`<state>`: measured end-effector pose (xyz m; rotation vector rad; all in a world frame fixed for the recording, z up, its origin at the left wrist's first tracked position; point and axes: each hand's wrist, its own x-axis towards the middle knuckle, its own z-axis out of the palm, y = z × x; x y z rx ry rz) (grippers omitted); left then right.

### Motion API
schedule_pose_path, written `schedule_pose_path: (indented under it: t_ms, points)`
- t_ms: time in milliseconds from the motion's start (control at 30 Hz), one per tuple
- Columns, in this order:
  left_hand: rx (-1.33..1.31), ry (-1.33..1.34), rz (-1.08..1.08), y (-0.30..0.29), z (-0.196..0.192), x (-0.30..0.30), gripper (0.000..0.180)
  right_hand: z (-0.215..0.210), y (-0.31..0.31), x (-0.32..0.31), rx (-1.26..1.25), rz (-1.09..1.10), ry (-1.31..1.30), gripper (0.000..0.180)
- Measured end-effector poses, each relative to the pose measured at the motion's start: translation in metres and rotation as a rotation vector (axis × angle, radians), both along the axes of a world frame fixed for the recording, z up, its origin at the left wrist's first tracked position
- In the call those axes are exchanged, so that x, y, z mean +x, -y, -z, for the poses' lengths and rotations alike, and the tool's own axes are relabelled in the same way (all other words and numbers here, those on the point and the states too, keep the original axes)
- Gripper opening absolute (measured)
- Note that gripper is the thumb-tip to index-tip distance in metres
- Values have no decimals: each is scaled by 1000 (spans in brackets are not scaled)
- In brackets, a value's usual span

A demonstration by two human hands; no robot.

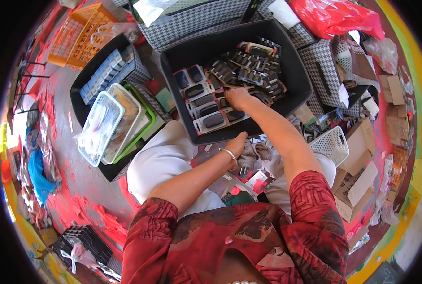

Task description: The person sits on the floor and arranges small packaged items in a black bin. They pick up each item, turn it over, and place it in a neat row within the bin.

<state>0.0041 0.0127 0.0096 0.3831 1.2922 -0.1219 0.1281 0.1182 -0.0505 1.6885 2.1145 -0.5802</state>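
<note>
A large black-lined storage box [175,59] with a black-and-white patterned outside stands before my knees. Inside on the left, carded blister packs [202,100] with dark oval items lie in overlapping rows. A loose heap of dark carded packs [253,66] fills the right and far part. My right hand [238,98] reaches in between the rows and the heap, its fingers curled down among the packs; what they pinch is hidden. My left hand [238,144], with a bracelet at the wrist, is closed at the box's near rim.
To the left stands another patterned box [81,80] with blue-and-white packs, beside stacked white and green plastic baskets [100,128]. An orange crate [78,35] sits farther back. On the right are patterned boxes [322,71], a white basket [331,146] and open cardboard cartons [357,189].
</note>
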Motion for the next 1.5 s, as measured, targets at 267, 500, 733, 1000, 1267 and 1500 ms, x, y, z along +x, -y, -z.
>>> schedule_pose_path:
  t_ms: [267, 500, 733, 1000, 1267, 1500]
  points:
    - [21, 5, 8, 2, -12, -1, 48, -37, 16, 89, 131, 722, 264, 69]
    - [-14, 48, 6, 0, -22, -1, 54, -27, 12, 107, 148, 765, 118, 45]
    - [-21, 58, -16, 3, -15, -2, 54, -64, -10, 94, 132, 653, -604, 37]
    - [65, -20, 82, 0, -14, -3, 62, -51, -21, 38, -268, 133, -490, 34]
    - [128, -27, 163, 1, -15, -2, 64, -59, -17, 6, -518, 355, -1027, 29]
    - [250, 36, 308, 3, -6, -3, 57, -58, -34, -45, -211, 64, -561, 40]
